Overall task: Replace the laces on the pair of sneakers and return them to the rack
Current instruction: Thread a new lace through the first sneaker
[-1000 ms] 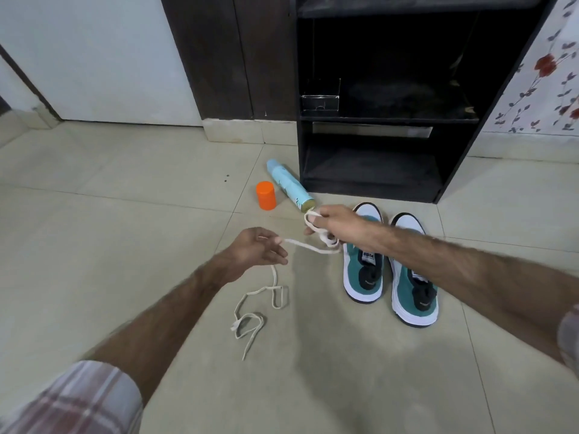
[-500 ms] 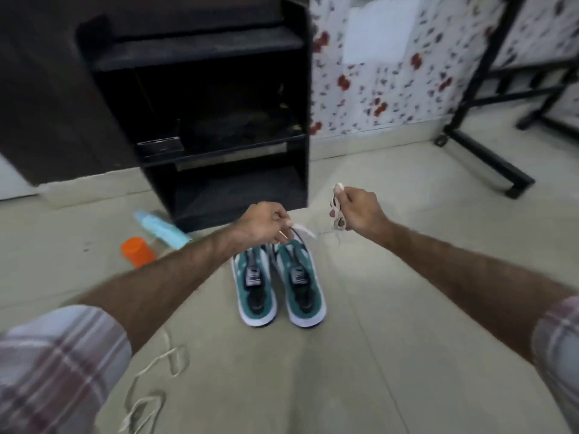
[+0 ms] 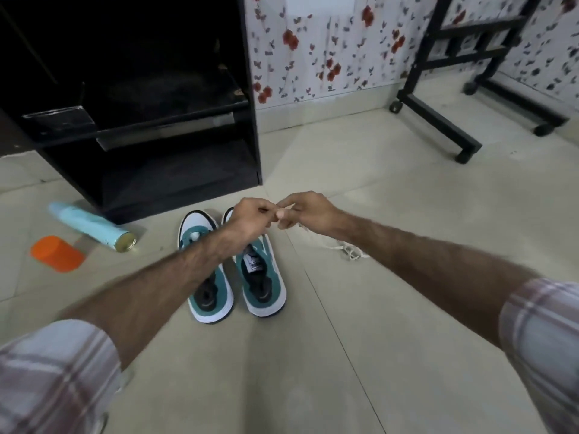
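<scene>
2 teal-and-white sneakers [image 3: 238,274] side by side on the tiled floor [image 3: 360,355], toes toward the black rack [image 3: 150,98], just in front of its lower right corner; no laces in them. A white lace [image 3: 346,249] in a loose heap on the floor to the right of the pair, 1 strand rising toward the hands.

Above the toes, left hand [image 3: 250,219] and right hand [image 3: 308,213] brought together, fingertips touching. Right hand's fingers curled, pinching something pale, apparently the lace end. Left hand's fingers curled too; whether around the lace, impossible to tell. Plaid sleeves [image 3: 53,377] pushed up on both arms.

Left of the sneakers, a light-blue spray can [image 3: 91,226] lying on its side, an orange cap [image 3: 58,254] near it. Further right, a black wheeled stand [image 3: 438,120] against the floral wall [image 3: 329,51].
</scene>
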